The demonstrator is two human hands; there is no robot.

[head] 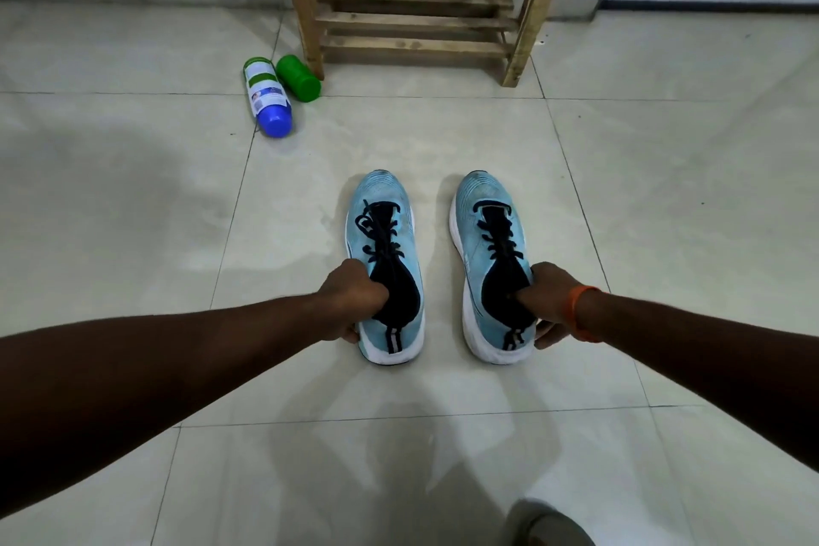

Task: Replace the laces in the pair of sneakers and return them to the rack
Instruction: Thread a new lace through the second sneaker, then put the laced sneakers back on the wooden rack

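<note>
On the pale tiled floor (664,191), below the wooden rack (416,13) at the wall, both hands grip blue sneakers by their collars: left hand (352,301) one sneaker (383,244), right hand (551,301) the other (492,244).

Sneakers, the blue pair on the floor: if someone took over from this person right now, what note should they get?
Left hand: fingers tucked into the collar of the left sneaker, gripping it.
Right hand: same grip on the right sneaker.
Both sneakers stand side by side on the floor, toes toward the wooden rack, apart from it.
Done: both carry black laces; whether these are old or new, cannot tell.
Left: confirm the laces, then put the pair on the rack.
</note>
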